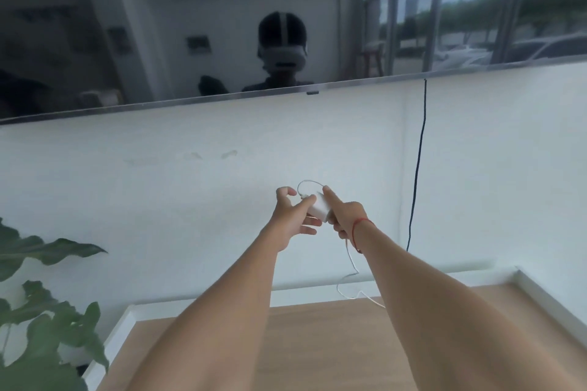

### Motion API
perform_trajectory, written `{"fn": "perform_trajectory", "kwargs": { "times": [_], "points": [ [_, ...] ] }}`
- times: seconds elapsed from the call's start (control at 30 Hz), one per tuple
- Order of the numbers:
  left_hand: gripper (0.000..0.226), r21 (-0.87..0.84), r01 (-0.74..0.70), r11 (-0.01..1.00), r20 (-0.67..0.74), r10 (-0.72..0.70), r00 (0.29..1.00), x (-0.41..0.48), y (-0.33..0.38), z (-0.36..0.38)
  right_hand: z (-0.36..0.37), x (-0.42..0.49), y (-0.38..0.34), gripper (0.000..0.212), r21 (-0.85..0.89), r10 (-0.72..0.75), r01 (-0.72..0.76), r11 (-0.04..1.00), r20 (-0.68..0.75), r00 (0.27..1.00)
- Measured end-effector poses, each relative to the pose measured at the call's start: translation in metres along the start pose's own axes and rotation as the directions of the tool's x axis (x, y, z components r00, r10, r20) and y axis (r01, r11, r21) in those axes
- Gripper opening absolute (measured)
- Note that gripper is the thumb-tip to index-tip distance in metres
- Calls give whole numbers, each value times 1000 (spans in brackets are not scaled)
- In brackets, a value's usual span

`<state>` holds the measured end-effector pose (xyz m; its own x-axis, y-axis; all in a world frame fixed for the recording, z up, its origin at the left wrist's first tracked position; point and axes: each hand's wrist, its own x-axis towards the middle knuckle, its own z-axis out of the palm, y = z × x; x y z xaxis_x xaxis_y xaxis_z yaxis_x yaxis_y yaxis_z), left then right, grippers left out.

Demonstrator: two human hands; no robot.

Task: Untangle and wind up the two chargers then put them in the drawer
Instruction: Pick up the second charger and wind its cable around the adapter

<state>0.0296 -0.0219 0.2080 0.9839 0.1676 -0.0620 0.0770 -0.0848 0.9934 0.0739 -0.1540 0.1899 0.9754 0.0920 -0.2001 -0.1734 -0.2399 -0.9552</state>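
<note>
A white charger block (318,208) is held up in front of the white wall, above the wooden top. My right hand (344,216) grips the block, its index finger stretched along the top edge. My left hand (293,213) pinches the white cable where it leaves the block, thumb and fingers curled round it. The white cable (351,259) loops above the block, then hangs down under my right wrist and trails onto the wooden surface. I see only one charger; no drawer shows.
A wooden top (317,343) with a white raised rim lies below my arms. A black cord (418,165) hangs down the wall from a large dark screen (190,25). A leafy plant (41,311) stands at the lower left.
</note>
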Motion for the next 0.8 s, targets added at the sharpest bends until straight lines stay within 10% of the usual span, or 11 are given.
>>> {"fn": "perform_trajectory", "kwargs": {
  "times": [0.3,0.8],
  "points": [
    [19,23,54,998,311,-59,949,-15,38,-12,-21,2,-29,59,42,-93,87,995,178,980],
    [17,-304,-185,935,119,229,966,-10,55,-14,-7,-10,-51,28,506,-146,155,848,-58,988]
  ]
}}
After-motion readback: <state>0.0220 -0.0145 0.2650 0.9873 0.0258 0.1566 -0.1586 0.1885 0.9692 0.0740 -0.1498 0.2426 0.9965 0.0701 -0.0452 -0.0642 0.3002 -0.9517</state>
